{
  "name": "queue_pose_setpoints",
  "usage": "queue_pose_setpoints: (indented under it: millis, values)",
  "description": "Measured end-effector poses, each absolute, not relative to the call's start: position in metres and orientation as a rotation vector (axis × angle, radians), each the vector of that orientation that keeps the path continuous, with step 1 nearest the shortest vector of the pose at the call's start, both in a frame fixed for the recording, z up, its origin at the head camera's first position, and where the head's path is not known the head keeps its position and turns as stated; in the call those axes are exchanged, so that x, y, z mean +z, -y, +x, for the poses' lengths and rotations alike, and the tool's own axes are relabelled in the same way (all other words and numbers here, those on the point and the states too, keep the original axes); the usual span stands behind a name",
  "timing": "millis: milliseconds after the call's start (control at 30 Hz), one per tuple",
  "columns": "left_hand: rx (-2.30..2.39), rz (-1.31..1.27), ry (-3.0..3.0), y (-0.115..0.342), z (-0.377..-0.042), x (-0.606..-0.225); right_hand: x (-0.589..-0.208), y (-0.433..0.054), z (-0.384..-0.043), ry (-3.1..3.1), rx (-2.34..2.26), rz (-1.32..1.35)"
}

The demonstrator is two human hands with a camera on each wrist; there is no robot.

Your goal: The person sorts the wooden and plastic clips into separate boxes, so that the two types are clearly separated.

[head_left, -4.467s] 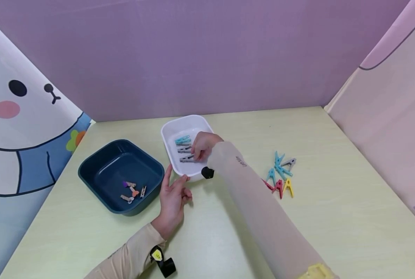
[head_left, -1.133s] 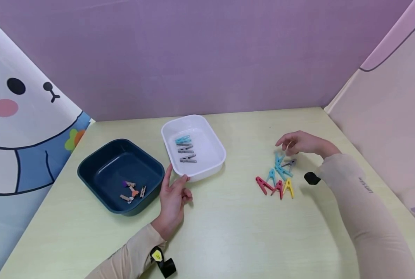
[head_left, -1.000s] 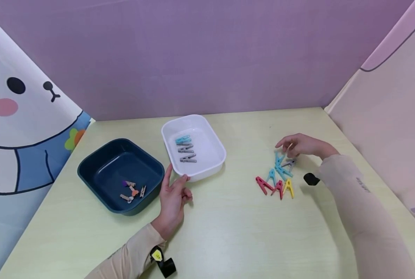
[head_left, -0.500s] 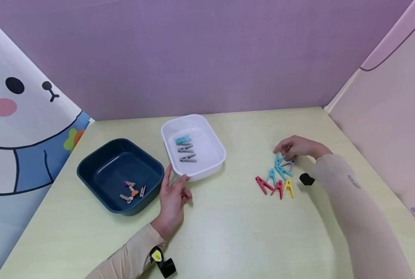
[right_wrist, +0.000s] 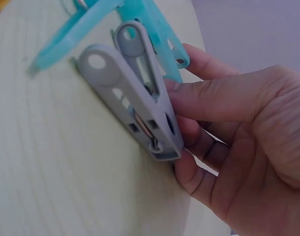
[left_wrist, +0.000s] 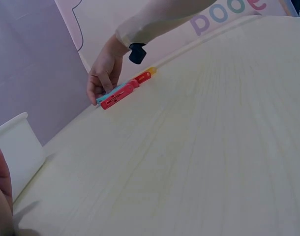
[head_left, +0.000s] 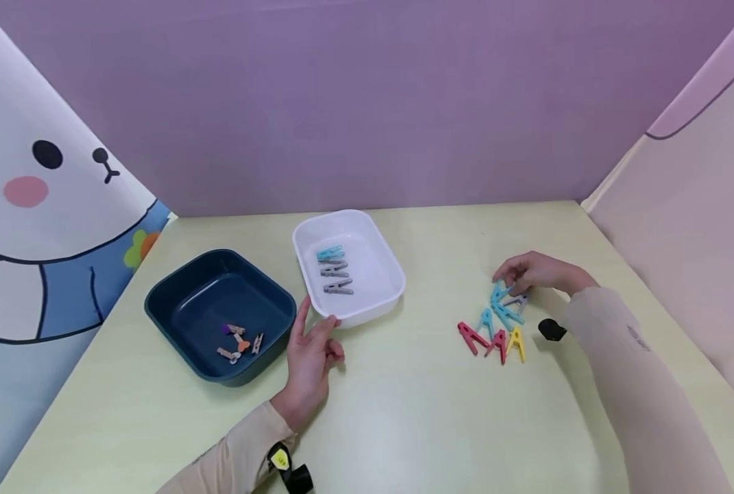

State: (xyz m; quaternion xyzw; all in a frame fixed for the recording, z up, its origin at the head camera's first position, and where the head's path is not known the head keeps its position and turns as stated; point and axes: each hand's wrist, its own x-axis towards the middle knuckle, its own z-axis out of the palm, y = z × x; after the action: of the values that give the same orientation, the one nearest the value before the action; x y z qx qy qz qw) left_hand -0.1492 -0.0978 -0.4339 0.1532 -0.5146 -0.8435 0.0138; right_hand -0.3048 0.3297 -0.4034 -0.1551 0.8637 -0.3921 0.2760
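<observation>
My right hand pinches a light blue clothespin between thumb and index finger at the far end of a small pile. A grey clothespin lies against its other fingers. Beside them are more blue clothespins, two red clothespins and a yellow one. My left hand touches the near left corner of a white tub with extended fingers, its other fingers bent. Inside the tub, a blue clothespin and grey clothespins lie in a row.
To the left of the white tub stands a dark blue basin, with several small wooden pegs in it. A purple backdrop rises behind the pale table, and printed panels stand at both sides.
My right hand has left the white tub and gone right to the clothespin pile, then come down onto a blue clothespin. My left hand stays at the tub. The head view has shifted slightly.
</observation>
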Motion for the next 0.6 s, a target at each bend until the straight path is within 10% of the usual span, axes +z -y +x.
queue_pose_setpoints:
  millis: [600]
  values:
    - [-2.586,0.459,1.637,0.0967,-0.1472,-0.4366,-0.4077,-0.3329,-0.2998,-2.318,-1.151,-0.420]
